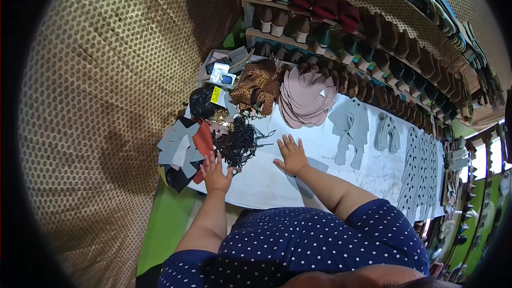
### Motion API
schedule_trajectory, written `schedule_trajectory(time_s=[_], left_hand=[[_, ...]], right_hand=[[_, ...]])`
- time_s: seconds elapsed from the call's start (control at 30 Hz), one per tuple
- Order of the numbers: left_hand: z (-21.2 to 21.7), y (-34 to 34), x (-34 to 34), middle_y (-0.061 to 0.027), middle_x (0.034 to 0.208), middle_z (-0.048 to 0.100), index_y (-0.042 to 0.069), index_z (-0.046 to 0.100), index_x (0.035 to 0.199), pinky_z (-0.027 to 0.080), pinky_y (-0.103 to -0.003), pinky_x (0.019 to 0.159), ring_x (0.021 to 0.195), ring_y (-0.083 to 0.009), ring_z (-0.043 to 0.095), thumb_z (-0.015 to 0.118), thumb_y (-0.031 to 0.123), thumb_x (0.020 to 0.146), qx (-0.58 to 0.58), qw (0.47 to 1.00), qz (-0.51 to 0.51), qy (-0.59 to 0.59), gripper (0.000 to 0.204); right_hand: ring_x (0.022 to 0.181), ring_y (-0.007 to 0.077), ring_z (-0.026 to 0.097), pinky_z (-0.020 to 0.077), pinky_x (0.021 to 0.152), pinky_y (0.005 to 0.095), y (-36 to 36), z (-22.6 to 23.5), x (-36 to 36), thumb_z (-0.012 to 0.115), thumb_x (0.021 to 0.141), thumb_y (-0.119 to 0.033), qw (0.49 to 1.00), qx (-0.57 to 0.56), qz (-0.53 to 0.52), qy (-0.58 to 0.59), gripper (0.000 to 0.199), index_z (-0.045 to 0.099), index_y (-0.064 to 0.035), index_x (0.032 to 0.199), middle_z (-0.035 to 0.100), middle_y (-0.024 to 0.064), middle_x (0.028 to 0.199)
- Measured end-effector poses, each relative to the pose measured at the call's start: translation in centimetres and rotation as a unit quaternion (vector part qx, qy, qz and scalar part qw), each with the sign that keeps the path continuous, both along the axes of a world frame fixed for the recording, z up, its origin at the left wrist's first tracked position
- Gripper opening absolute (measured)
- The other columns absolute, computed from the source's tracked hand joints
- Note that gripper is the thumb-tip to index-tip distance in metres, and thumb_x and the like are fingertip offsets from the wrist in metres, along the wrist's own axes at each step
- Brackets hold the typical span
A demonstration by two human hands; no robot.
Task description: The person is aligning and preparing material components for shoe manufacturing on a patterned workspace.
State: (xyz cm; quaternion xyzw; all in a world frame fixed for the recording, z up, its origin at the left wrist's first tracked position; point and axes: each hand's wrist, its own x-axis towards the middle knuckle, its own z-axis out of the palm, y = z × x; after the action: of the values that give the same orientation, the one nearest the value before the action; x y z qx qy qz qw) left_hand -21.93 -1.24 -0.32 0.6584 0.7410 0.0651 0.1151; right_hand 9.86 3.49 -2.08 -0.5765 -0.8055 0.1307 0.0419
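My left hand (216,173) rests with fingers spread at the near edge of the white table (266,181). It touches a pile of grey and red cut pieces (184,146) and lies beside a tangle of black cords (240,141). My right hand (291,154) lies flat and open on the white table, its wrist over a grey cut piece (312,173). Neither hand holds anything.
On the table lie a stack of pink cut pieces (304,98), leopard-print pieces (256,90), a black bag (202,101), grey shaped pieces (351,128) and spotted grey strips (421,165). Shelves of shoes and soles (373,32) run behind. A woven wall (106,101) is at left.
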Motion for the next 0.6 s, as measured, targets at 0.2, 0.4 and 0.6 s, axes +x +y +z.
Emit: schedule_trajectory(time_s=[0.2, 0.4, 0.6], left_hand=[[-0.4, 0.1, -0.3, -0.0105, 0.167, 0.021, 0.015, 0.033, 0.157, 0.012, -0.057, 0.122, 0.154, -0.0331, 0.016, 0.066, 0.043, 0.088, 0.007, 1.000, 0.002, 0.010, 0.081], [0.0, 0.5, 0.0, -0.0109, 0.167, 0.021, 0.015, 0.034, 0.156, 0.012, -0.057, 0.122, 0.154, -0.0334, 0.016, 0.066, 0.043, 0.088, -0.002, 1.000, -0.001, 0.005, 0.081], [-0.3, 0.3, -0.1, -0.0109, 0.167, 0.021, 0.015, 0.034, 0.157, 0.013, -0.057, 0.121, 0.154, -0.0337, 0.016, 0.065, 0.044, 0.088, 0.005, 1.000, -0.003, 0.019, 0.081]], right_hand=[[0.153, 0.0348, 0.016, 0.0100, 0.121, 0.0605, -1.0, 0.4, 0.0, 0.052, 0.091, -0.061, 0.999, -0.022, 0.023, -0.007, 0.088, 0.026, -0.0099, 0.158, 0.022, 0.0167, 0.165], [0.153, 0.0361, 0.018, 0.0128, 0.120, 0.0619, -1.2, 0.5, 0.3, 0.058, 0.088, -0.060, 0.999, -0.006, 0.051, 0.012, 0.092, 0.028, -0.0070, 0.157, 0.024, 0.0170, 0.164], [0.154, 0.0338, 0.015, 0.0091, 0.122, 0.0585, -1.4, 0.8, -0.1, 0.053, 0.090, -0.063, 0.998, -0.012, 0.052, -0.020, 0.093, 0.023, -0.0080, 0.159, 0.021, 0.0147, 0.165]])
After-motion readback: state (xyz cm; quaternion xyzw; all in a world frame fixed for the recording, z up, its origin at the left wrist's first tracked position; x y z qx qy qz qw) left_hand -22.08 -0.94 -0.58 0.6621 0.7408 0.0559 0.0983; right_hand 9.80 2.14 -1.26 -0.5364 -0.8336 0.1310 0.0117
